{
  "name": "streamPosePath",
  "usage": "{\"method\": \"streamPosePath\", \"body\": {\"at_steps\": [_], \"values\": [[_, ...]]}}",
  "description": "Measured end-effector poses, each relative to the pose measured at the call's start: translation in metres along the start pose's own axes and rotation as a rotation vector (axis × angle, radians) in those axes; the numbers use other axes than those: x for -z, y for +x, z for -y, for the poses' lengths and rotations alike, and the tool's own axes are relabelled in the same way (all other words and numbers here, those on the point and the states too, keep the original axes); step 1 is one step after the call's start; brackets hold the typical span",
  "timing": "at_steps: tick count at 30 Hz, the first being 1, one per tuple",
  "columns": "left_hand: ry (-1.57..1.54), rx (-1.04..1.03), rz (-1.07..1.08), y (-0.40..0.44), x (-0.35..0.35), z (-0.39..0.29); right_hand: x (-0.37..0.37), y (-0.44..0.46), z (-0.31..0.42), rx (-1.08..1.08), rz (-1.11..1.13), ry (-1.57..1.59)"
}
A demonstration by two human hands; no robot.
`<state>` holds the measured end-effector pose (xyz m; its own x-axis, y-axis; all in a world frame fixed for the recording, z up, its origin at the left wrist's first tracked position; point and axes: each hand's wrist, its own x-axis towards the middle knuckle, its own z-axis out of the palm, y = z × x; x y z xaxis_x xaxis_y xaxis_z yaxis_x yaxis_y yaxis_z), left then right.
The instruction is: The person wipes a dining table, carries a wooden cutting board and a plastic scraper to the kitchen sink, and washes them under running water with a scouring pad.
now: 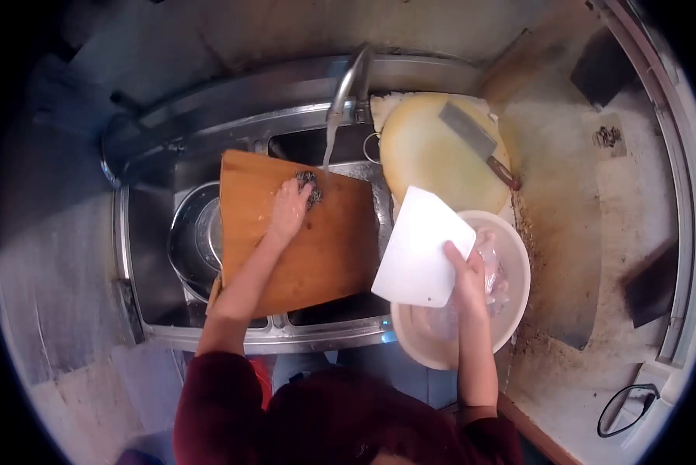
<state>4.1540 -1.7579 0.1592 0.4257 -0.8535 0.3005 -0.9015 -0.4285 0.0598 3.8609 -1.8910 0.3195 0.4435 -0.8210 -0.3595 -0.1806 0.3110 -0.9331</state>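
My left hand (288, 208) is closed on a dark metal scrubber (309, 188), against the upper part of a brown wooden board (309, 248). The board lies across the sink, and water runs from the faucet (343, 89) at its upper edge. My right hand (467, 277) grips the right edge of a white board (424, 246), thumb on top, other fingers partly hidden. The white board is tilted over a beige basin (518, 310), which holds pale, pinkish pieces in clear plastic (500, 283).
A round yellowish cutting board (417, 147) with a cleaver (469, 129) lies behind the basin. A metal pot (189, 244) stands in the left sink (154, 298). At the lower right is a black cable (605, 411). Something red (262, 380) shows below the sink.
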Motion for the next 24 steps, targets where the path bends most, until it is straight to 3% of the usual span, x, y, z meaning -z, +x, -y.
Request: {"method": "streamPosePath", "body": {"at_steps": [2,7,15,17,19,22,23,24], "values": [[-0.053,0.06,0.101,-0.022,0.003,-0.019,0.007,-0.012,0.0,-0.103,0.008,0.059],[-0.058,0.078,0.05,-0.026,-0.001,-0.016,0.004,-0.018,-0.006,-0.116,0.033,0.105],[0.114,0.201,-0.027,-0.081,0.118,0.014,-0.036,-0.028,-0.009,-0.135,0.138,0.109],[-0.07,0.406,-0.061,-0.095,0.125,0.023,-0.051,-0.036,-0.007,-0.155,0.159,0.112],[-0.342,0.628,-0.078,-0.109,0.113,0.034,-0.067,-0.041,-0.018,-0.173,0.166,0.002],[-0.473,0.699,0.022,-0.12,0.088,0.031,-0.1,-0.047,-0.037,-0.17,0.25,-0.238],[-0.483,0.726,0.042,-0.123,0.073,0.034,-0.112,-0.045,-0.069,0.005,0.25,-0.323],[-0.508,0.737,0.03,-0.128,0.067,0.035,-0.124,-0.044,-0.087,0.081,0.236,-0.603]]}}
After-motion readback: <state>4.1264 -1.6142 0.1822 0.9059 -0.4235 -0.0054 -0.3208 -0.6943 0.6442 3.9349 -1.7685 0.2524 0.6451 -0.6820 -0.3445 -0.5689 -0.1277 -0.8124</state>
